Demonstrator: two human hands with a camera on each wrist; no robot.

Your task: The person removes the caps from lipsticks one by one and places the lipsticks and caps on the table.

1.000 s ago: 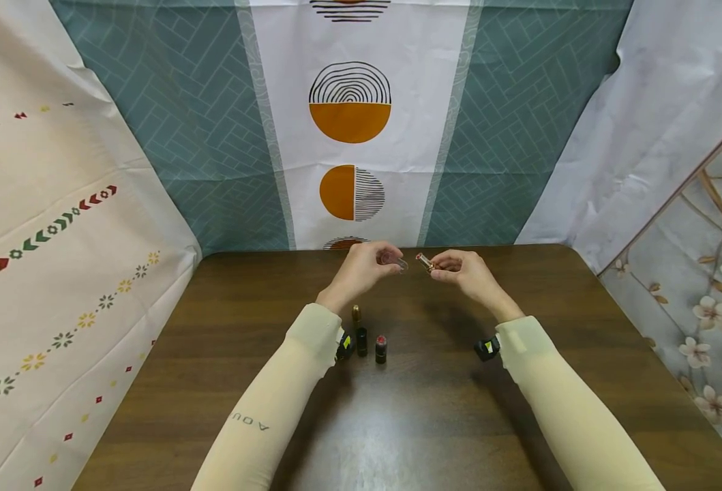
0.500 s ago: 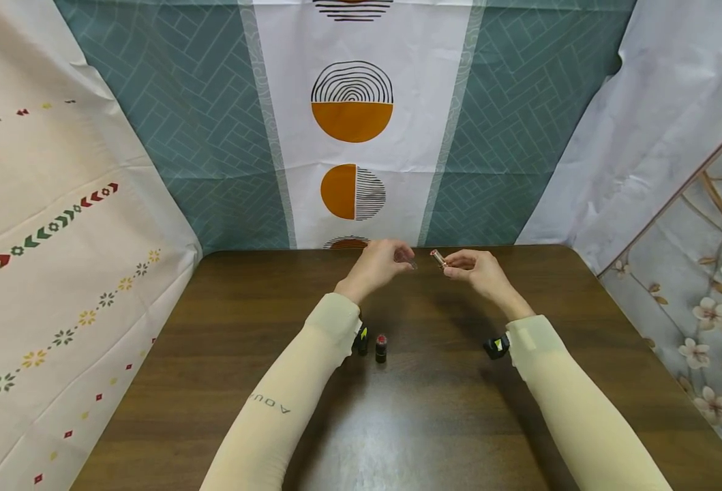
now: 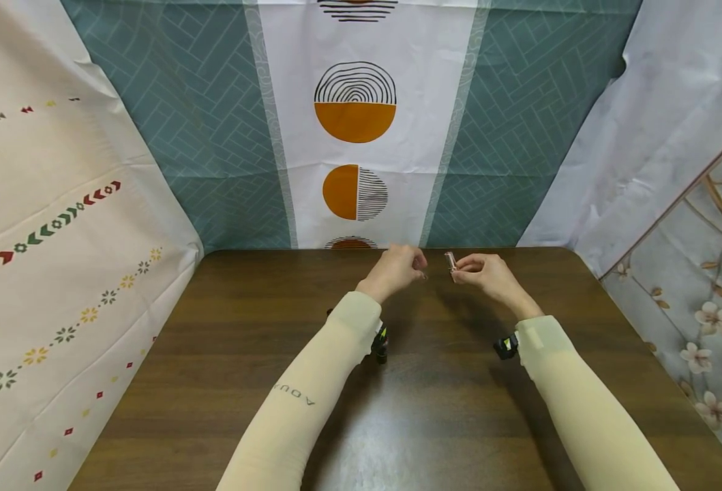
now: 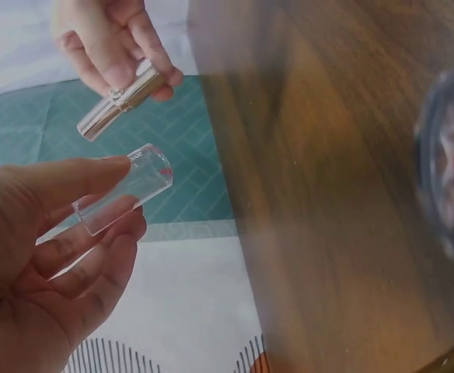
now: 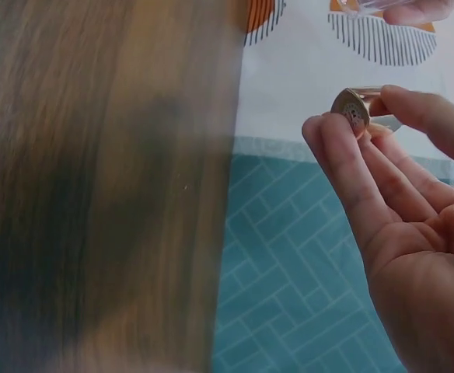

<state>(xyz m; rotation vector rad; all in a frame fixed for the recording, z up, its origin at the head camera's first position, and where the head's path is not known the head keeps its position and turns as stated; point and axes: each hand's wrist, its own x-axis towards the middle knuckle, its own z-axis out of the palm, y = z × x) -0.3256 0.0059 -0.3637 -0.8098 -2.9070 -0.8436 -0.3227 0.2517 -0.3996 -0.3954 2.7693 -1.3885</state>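
**Tiny tube, tiny cap**

The left hand (image 4: 33, 256) pinches a clear plastic cap (image 4: 126, 186) above the brown wooden table (image 3: 434, 409). The right hand (image 3: 489, 276) pinches a shiny silver lipstick tube (image 4: 122, 101) by its base. Both look light, smooth and slippery; gripping their sides seems safest.

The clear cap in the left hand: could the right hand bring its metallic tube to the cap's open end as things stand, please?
Probably yes. The left hand pinches the clear cap, whose open end is bare. The right hand holds the metallic tube close by, apart from the cap, with nothing between them.
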